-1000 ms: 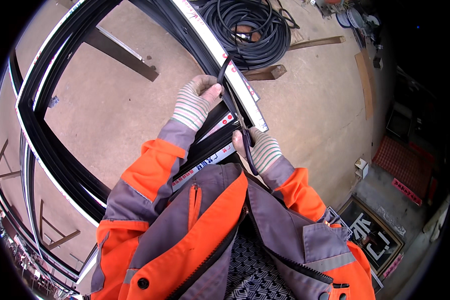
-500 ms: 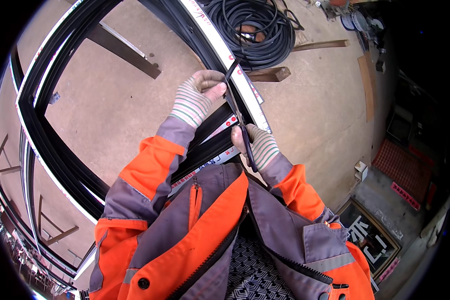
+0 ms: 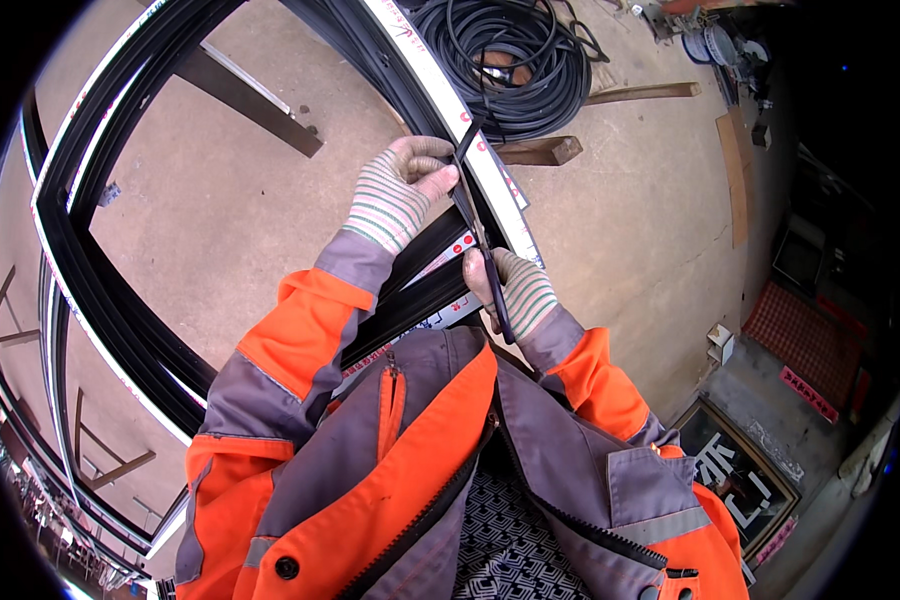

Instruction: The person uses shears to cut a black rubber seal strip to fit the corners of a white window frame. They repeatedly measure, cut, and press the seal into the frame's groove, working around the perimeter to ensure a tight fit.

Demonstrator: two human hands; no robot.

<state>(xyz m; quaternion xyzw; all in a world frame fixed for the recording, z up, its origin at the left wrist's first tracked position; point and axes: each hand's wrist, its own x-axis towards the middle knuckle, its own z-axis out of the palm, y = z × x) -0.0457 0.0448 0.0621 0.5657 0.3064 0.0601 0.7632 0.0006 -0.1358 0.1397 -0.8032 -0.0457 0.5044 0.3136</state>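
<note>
My left hand (image 3: 402, 192), in a striped glove with bare fingertips, pinches a thin black rubber strip (image 3: 467, 138) at the inner edge of a black frame with white protective film (image 3: 505, 205). Below and to the right, my right hand (image 3: 522, 290) wears a matching glove and is closed around the dark handles of a pair of scissors (image 3: 497, 290). Their blades point up toward my left fingertips, along the frame's corner. Whether the blades touch the strip cannot be made out.
A coil of black rubber strip (image 3: 515, 95) lies on the floor beyond the frame. Wooden blocks (image 3: 540, 151) stick out beside it. More stacked frames (image 3: 55, 330) stand at the left. A framed sign (image 3: 735, 470) and a red mat (image 3: 805, 340) lie at the right.
Almost nothing differs. The hands, the strip and the scissors keep their places, with only a slight shift of the view.
</note>
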